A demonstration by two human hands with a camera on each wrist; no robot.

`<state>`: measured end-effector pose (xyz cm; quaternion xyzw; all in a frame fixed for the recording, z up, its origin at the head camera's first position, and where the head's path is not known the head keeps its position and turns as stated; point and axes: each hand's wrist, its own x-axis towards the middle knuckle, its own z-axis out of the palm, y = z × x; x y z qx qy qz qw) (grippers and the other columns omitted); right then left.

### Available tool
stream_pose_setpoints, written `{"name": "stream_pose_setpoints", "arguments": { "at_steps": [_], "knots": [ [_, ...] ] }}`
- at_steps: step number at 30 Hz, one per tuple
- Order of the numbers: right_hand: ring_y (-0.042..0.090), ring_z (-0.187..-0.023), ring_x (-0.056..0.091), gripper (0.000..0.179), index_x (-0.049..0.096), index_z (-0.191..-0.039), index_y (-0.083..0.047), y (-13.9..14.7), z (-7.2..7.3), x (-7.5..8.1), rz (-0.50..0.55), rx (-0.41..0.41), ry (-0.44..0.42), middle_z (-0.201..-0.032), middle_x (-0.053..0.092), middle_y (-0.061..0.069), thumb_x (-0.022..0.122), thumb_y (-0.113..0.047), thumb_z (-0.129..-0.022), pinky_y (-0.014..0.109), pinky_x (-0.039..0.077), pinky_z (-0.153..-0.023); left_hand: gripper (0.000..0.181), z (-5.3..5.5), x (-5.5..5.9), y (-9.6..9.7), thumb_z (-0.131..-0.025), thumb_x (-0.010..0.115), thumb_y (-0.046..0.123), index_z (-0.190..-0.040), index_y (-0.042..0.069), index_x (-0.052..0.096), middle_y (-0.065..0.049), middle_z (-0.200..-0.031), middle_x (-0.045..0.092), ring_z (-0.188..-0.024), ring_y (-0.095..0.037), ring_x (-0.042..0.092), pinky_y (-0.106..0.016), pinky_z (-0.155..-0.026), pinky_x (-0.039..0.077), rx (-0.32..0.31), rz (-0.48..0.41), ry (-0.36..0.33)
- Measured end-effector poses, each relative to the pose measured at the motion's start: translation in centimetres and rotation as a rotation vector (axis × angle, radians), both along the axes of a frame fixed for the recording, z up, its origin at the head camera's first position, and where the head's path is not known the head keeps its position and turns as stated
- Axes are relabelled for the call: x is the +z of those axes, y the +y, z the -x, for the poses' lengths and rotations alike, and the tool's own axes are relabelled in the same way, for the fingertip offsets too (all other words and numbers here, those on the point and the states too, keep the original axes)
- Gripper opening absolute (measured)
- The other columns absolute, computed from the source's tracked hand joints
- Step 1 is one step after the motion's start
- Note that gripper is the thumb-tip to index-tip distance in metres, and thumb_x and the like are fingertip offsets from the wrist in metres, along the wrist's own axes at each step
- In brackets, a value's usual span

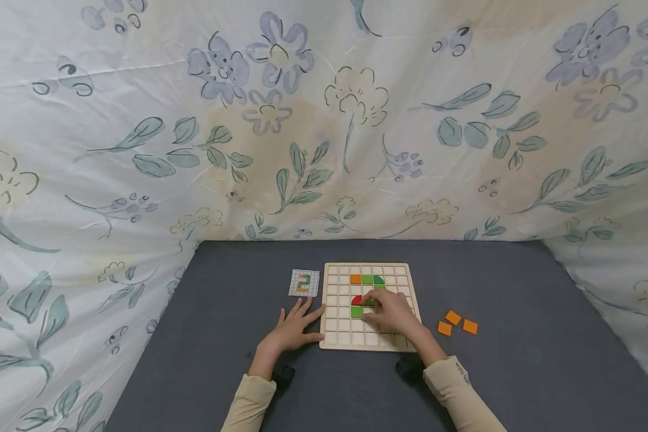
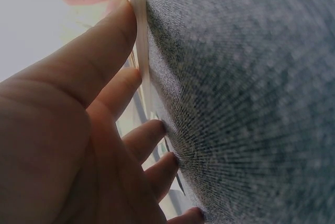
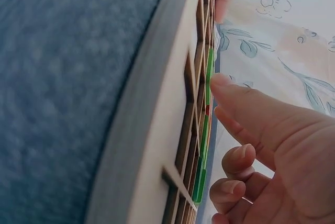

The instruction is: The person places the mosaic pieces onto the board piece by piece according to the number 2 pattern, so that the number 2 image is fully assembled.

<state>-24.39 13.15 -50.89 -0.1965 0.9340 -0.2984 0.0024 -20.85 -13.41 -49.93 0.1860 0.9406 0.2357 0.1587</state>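
A wooden grid board (image 1: 335, 324) lies on the table. My left hand (image 1: 291, 333) spreads its fingers at the board's left side, thumb and index finger touching the edge. Over the grid, my right hand (image 1: 391, 312) reaches in with thumb and index fingertips at a red rounded piece (image 1: 356, 300) and a green square (image 1: 356, 312); no piece shows between them. In the right wrist view its other fingers are bent. The top row holds an orange square (image 1: 355, 279), a green square (image 1: 367, 279) and a green rounded piece (image 1: 378, 279). My right hand partly hides other green pieces.
A small pattern card (image 1: 304, 282) with a coloured 2-like figure lies left of the board. Loose orange squares (image 1: 453, 317) lie to the right. A floral cloth (image 1: 313, 180) hangs behind the dark table (image 1: 221, 288).
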Motion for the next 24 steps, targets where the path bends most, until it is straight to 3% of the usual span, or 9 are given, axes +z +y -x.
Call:
{"name": "stream_pose_setpoints", "arguments": {
  "at_steps": [8, 16, 24],
  "knots": [
    [0.010, -0.056, 0.037, 0.025, 0.071, -0.096, -0.021, 0.7, 0.1, -0.2, -0.018, -0.008, 0.012, -0.066, 0.049, -0.005, 0.079, -0.030, -0.074, 0.030, 0.020, -0.059, 0.068, 0.0, 0.0, 0.0, -0.088, 0.059, 0.041, -0.146, 0.020, 0.032, -0.016, -0.154, 0.016, -0.142, -0.038, 0.006, -0.067, -0.107, 0.001, -0.005, -0.009, -0.003],
    [0.008, -0.059, 0.038, 0.024, 0.071, -0.095, -0.022, 1.8, -0.2, 0.1, -0.024, -0.012, 0.024, -0.068, 0.049, -0.006, 0.079, -0.030, -0.074, 0.031, 0.021, -0.060, 0.068, 0.3, -0.8, -0.3, -0.088, 0.058, 0.044, -0.147, 0.021, 0.031, -0.014, -0.154, 0.016, -0.142, -0.038, 0.006, -0.067, -0.107, 0.002, -0.013, -0.001, 0.012],
    [0.009, -0.059, 0.037, 0.024, 0.071, -0.096, -0.021, 3.0, -0.4, 0.2, -0.025, -0.023, 0.022, -0.069, 0.049, -0.002, 0.078, -0.029, -0.075, 0.033, 0.019, -0.064, 0.068, 0.2, -0.8, -0.2, -0.087, 0.059, 0.044, -0.146, 0.021, 0.032, -0.014, -0.154, 0.017, -0.142, -0.038, 0.006, -0.067, -0.107, 0.002, -0.012, -0.004, 0.020]
  ]
}}
